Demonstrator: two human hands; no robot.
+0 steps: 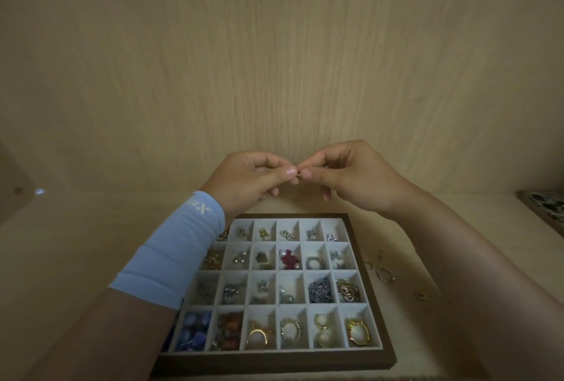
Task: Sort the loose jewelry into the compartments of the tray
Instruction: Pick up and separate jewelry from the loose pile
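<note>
- Two bare hands meet in the air, just beyond the far edge of a jewelry tray that lies on a pale wooden shelf.
- The left hand has its fingers curled, and its thumb and forefinger pinch one end of a small metal piece.
- The right hand mirrors it, fingers curled, with thumb and forefinger pinching the other end.
- The small metal piece is thin and silvery. It sits between the two thumb tips, and only a sliver shows in the gap.
- Its long axis runs left to right from one pinch to the other, roughly level. It is too small to tell which end is which, or what kind of jewelry it is.
- Below and nearer than the fingers, the tray has a brown rim and white dividers, four rows of six compartments. Nearly all of the compartments in view hold earrings, rings or beads.
- Blue beads fill the nearest left compartment, under the left forearm.
- A red and pearl piece lies almost straight below the pinch, in the second row from the far edge.
- Down and right of the right fingers, loose on the shelf beside the tray, lie a thin hoop and a small gold piece.
- A light blue sleeve covers the left forearm.
- A wood-grain panel rises behind the fingers.
</note>
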